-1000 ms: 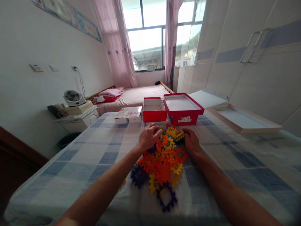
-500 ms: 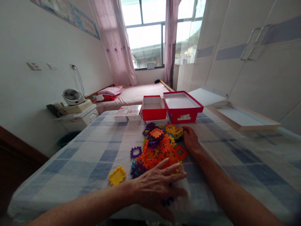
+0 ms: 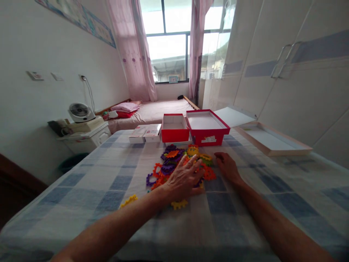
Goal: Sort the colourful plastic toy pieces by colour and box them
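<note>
A loose pile of plastic interlocking tiles (image 3: 169,168) with toothed edges, in purple, orange and yellow, lies on the tablecloth before me. My left hand (image 3: 184,176) rests palm down over the pile's near right part, fingers spread, hiding the tiles below. Just right of the pile, my right hand (image 3: 227,166) lies on the cloth with its fingers curled inward and no tile visible in them. One yellow tile (image 3: 179,204) sits in front of the pile. Another yellow tile (image 3: 129,200) shows partly behind my left forearm.
Beyond the pile stand a small red box (image 3: 175,134), a larger red box (image 3: 208,138) and white boxes (image 3: 152,133). A shallow tray-like box (image 3: 290,151) lies at the right. The checked tablecloth (image 3: 109,182) covers the table. A bed (image 3: 158,111) is behind it.
My left hand has moved forward from the pile's near edge onto its top. My right hand now sits slightly apart from the pile's right side. The view has shifted a little.
</note>
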A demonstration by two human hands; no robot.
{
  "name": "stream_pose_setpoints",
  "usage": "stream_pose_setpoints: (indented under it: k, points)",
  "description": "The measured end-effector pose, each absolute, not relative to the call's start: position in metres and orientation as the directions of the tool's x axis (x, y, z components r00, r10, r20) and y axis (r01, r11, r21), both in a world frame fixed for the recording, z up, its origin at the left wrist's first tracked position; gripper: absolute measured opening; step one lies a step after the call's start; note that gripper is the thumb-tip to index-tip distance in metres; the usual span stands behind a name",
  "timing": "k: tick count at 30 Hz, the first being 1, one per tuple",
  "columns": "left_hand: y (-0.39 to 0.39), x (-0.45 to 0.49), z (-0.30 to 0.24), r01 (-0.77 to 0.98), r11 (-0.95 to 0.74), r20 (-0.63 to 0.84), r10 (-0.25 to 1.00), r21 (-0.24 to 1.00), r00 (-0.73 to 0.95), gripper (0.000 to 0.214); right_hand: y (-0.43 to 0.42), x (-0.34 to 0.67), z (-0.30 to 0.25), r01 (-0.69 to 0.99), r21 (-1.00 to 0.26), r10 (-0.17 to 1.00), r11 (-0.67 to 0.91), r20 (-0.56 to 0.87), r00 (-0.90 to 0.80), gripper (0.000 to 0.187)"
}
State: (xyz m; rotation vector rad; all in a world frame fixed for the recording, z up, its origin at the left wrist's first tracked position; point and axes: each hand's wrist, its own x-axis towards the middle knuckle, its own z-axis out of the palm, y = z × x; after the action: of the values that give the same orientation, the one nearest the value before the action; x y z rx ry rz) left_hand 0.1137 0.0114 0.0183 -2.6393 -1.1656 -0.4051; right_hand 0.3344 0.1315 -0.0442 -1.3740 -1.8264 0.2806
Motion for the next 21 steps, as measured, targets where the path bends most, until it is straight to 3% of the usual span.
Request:
stream_pose_setpoints:
  k: [5,11,15,21]
  points:
    - [-0.028,0.035,0.021,0.739,-0.672,0.382,0.67,-0.053,0.637,0.09,0.125,0.328,-0.045,0.731,-0.536,0.857,0.422,0.499,-0.129,0.031]
    - [-0.08,-0.069,-0.016,0.8,-0.6,0.197,0.786,0.016,0.586,0.107,0.122,0.322,-0.039,0.775,-0.5,0.879,0.388,0.453,-0.149,0.031]
    - [-0.07,-0.065,-0.028,0.836,-0.534,0.177,0.841,0.127,0.51,0.108,0.121,0.319,-0.038,0.802,-0.472,0.89,0.366,0.43,-0.153,0.031]
    - [-0.035,-0.01,-0.026,0.764,-0.622,0.242,0.779,0.171,0.579,0.117,0.118,0.319,-0.036,0.806,-0.477,0.902,0.351,0.402,-0.154,0.031]
